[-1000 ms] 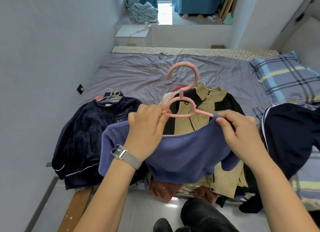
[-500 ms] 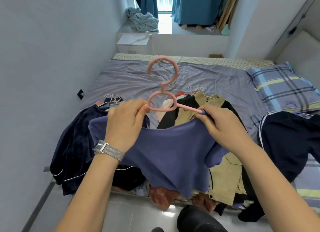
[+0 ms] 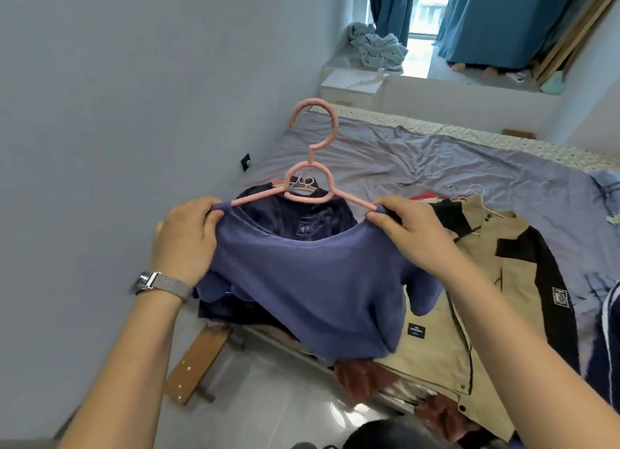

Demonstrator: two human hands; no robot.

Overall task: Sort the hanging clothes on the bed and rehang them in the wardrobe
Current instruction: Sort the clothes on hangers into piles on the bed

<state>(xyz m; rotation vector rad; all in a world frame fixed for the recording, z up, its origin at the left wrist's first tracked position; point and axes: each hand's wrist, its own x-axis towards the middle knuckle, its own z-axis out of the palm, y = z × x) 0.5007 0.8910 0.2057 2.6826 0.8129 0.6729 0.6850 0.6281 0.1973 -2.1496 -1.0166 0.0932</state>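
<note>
A blue-purple t-shirt [image 3: 312,281] hangs on a pink hanger [image 3: 310,167], held up in front of me above the bed's near edge. My left hand [image 3: 188,237] grips the shirt's left shoulder over the hanger's arm. My right hand [image 3: 409,234] pinches the right shoulder at the hanger's other arm. The hanger's hook points up. Behind the shirt a dark navy velvet top [image 3: 302,220] lies on the bed [image 3: 419,160]. To the right lies a beige and black jacket [image 3: 486,281] with wire hangers [image 3: 469,190] near its collar.
A grey wall [image 3: 117,113] runs close on my left. A wooden bed leg [image 3: 198,361] stands on the glossy floor [image 3: 268,398]. Rust-coloured clothing [image 3: 362,375] hangs over the bed's edge. A white nightstand [image 3: 352,83] and teal curtains [image 3: 496,19] are at the far end.
The view has turned left. Both hands have moved apart to the shirt's two shoulders, and the shirt now sits spread along the hanger's arms, in front of the navy top.
</note>
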